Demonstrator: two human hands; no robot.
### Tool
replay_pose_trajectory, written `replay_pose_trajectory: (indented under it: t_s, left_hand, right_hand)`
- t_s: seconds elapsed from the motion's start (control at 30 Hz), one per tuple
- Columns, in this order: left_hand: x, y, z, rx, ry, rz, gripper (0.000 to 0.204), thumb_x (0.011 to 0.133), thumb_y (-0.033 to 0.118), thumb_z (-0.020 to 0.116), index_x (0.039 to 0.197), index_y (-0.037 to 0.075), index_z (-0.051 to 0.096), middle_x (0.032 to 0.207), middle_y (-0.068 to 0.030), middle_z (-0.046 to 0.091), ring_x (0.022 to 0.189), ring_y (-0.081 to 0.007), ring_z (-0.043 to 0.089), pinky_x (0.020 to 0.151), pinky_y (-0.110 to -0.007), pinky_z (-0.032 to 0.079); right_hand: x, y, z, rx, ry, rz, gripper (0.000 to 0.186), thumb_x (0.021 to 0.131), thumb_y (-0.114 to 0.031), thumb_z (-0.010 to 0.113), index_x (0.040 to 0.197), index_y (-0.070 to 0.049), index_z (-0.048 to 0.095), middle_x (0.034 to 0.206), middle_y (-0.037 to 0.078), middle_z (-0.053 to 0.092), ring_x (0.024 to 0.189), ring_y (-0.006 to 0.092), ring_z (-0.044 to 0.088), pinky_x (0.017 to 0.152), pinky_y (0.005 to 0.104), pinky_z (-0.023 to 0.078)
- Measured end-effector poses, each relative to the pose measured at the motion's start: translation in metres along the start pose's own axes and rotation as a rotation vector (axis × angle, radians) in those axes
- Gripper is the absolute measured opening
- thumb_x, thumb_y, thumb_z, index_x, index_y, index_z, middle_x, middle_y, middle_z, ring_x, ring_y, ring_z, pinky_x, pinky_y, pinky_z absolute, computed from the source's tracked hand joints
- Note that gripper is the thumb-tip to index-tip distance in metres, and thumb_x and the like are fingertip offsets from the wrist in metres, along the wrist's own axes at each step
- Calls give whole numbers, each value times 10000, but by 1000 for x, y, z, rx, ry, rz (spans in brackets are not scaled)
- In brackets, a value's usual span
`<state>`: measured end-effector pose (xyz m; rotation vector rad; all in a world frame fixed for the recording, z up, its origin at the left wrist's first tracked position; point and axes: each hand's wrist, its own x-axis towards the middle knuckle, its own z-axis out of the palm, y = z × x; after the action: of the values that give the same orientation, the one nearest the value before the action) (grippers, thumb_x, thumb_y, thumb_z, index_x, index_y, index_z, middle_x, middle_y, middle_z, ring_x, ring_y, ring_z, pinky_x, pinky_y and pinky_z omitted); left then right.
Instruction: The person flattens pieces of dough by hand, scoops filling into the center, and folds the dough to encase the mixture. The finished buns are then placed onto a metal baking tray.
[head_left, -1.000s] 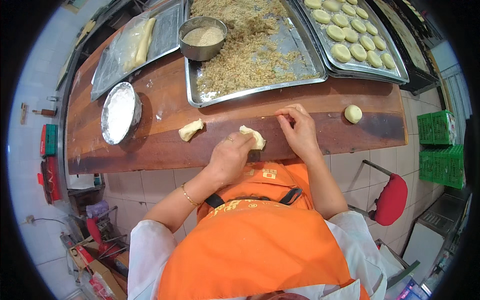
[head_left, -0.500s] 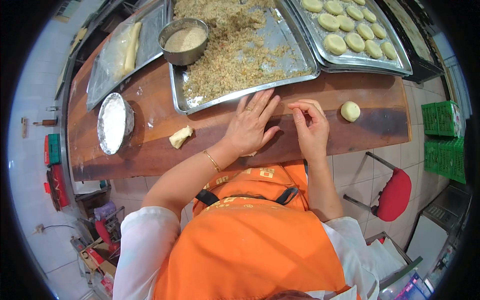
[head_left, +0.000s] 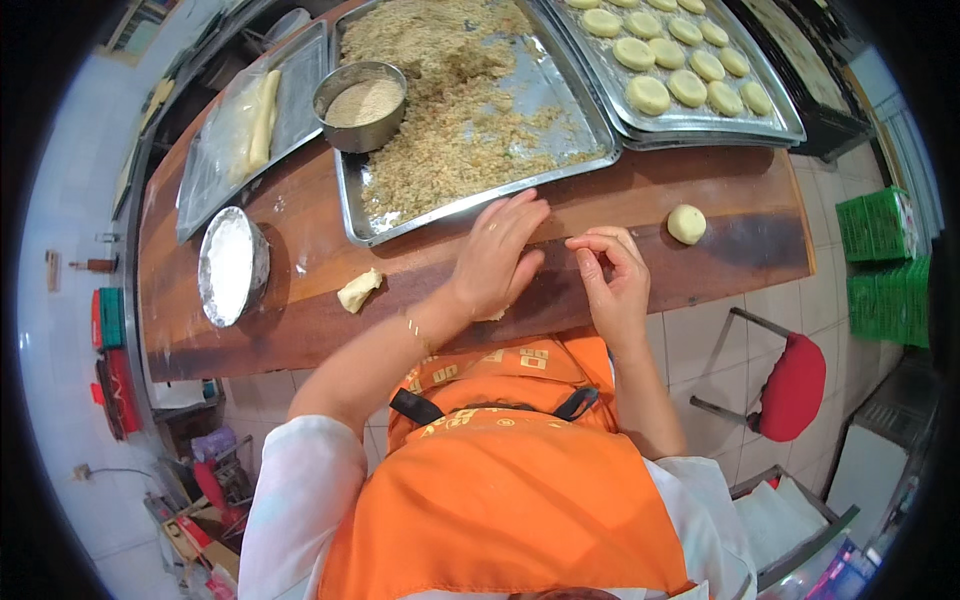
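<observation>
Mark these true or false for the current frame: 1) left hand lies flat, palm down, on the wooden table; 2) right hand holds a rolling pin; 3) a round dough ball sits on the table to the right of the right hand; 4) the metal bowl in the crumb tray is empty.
1) True: the left hand presses flat on the brown wooden table, a bit of dough showing at its heel.
2) False: the right hand holds no pin; its fingertips are pinched together.
3) True: the round pale dough ball lies apart from it.
4) False: the round metal bowl holds beige powder, in the steel tray of crumbly filling.
</observation>
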<state>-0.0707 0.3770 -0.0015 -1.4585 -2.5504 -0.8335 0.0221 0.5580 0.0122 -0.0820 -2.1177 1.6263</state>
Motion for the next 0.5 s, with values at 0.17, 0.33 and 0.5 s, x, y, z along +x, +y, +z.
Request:
replay_pose_trajectory:
  t_s: [0.17, 0.33, 0.5]
  left_hand:
    - [-19, 8, 1, -547, 233, -259, 507, 959, 168, 545, 1437, 27, 450, 1371, -162, 571, 1341, -355, 491, 1129, -425, 361]
    - [-79, 1, -8, -133, 216, -258, 527, 903, -10, 572, 1419, -19, 464, 1357, -233, 568, 1286, -368, 528, 1089, -443, 399]
    - [-79, 22, -36, 58, 3, -328, 350, 856, -40, 619, 1199, -6, 561, 1162, -193, 616, 1135, -363, 580, 1011, -470, 429]
  right_hand:
    - [-14, -1, 2, 30, -41, 86, 83, 924, -12, 633, 968, -19, 703, 973, 55, 619, 808, 127, 589, 702, 249, 480]
    - [-20, -7, 8, 58, -100, 92, 84, 928, -7, 632, 964, -19, 707, 959, 46, 610, 781, 110, 567, 681, 240, 472]
    - [-20, -3, 19, 30, -149, 96, 86, 924, -3, 633, 963, -21, 708, 958, 50, 614, 784, 119, 579, 679, 247, 478]
